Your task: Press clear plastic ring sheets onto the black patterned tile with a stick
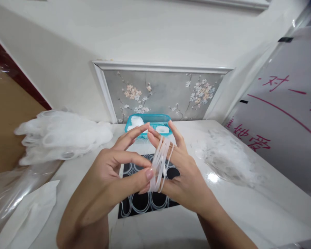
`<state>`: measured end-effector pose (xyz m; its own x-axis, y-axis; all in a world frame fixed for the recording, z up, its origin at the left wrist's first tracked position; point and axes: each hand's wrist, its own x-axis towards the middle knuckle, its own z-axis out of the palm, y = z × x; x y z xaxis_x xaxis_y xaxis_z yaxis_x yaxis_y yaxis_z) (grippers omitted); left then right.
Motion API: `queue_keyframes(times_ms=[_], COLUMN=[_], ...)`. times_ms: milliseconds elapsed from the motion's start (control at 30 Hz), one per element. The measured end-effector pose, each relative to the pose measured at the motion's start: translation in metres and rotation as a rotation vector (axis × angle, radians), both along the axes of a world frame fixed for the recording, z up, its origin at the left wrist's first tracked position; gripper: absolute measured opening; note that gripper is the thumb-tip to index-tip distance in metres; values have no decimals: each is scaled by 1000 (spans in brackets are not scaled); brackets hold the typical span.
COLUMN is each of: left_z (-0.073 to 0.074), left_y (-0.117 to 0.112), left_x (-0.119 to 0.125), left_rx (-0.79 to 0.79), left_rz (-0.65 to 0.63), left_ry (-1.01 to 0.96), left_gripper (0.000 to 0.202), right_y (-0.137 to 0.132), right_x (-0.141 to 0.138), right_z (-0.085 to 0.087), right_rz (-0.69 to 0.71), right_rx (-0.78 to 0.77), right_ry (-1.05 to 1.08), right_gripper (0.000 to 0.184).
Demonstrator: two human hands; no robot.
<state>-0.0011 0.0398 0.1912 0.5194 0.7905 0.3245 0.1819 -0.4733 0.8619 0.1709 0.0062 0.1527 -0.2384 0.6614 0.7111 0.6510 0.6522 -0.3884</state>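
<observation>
- The left hand [111, 169] is raised over the middle of the worktop [248, 207], its wrist coming up from the near edge. The forefinger is stretched out towards the far edge and the other fingers are curled.
- Its thumb and a curled fingertip close in a pinch on the lower end of a bundle of thin translucent white elastic loops [160, 162].
- The right hand [186, 173] faces it, fingers held straight, close together and pointing towards the far edge. It is not closed on anything; the loops are wound round it from the fingers down to the base of the thumb.
- The bundle is a sheaf of several pale, stretched strands running side by side, held taut between the two hands above a black mat with white ring outlines [142, 202].
- At the far edge stands a teal plastic box [134, 119] with white rolls in it.
- Loose heaps of similar whitish loops lie near the left edge [62, 135] and towards the right edge [225, 155].
- A white sheet of paper [31, 211] lies at the near left corner.
</observation>
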Motion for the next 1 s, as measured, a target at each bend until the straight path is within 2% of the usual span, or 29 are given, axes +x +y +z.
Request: queue_keyframes(times_ms=[300,633,1000], left_z=[-2,4,5], left_y=[-1,-4,-2], left_x=[-2,-5,-4], left_rx=[27,91,127], left_rz=[6,21,8], left_ry=[-11,46,58], left_gripper=[11,14,17], right_y=[0,-1,-2], right_x=[0,1,1], right_z=[0,0,1], right_rz=[-8,-22,-12], right_rx=[29,78,51], right_ry=[-34,-67,-59], right_gripper=[81,80,81])
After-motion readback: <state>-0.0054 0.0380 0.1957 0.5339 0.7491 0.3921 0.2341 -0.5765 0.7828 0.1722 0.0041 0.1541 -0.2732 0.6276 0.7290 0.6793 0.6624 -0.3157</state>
